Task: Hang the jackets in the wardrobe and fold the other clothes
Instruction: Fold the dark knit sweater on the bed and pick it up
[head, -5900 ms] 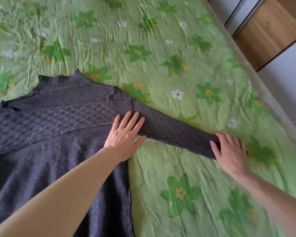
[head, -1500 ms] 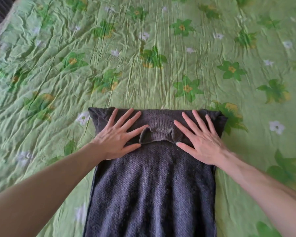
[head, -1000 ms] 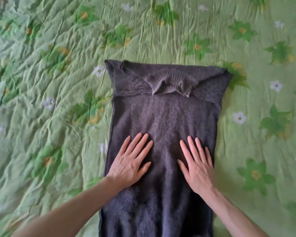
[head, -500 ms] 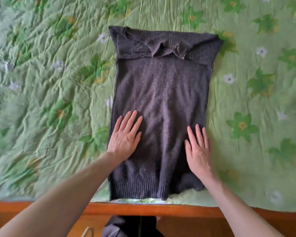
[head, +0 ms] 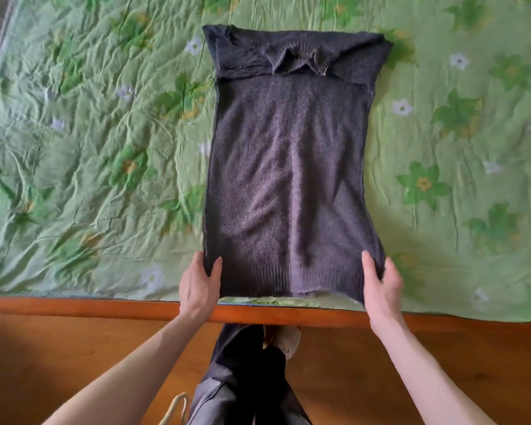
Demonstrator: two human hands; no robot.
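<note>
The dark knitted sweater (head: 288, 167) lies flat on the bed (head: 89, 133), on a green flowered cover, running from the near edge at 6 o'clock up toward 12. Its sleeves look already folded in, since the body reads as one long narrow panel, and the collar end at 12 o'clock is turned over itself in a band. So the lengthwise part of the fold seems done.

The left hand (head: 198, 286) pinches the hem corner at about 7 o'clock of the sweater, thumb on top of the knit and fingers tucked under the edge. The right hand (head: 380, 286) does the same at the 5 o'clock corner. Both hold cloth, and the hem looks only slightly raised off the cover.

What I'd expect to remain for this piece is bringing the hem up toward the collar, once or twice, to make a compact stack.

Below the wooden bed frame (head: 74, 305), at 6 o'clock, are the person's dark trousers and the floor. No jackets or wardrobe are in sight here, so I cannot say how that half of the job stands.
</note>
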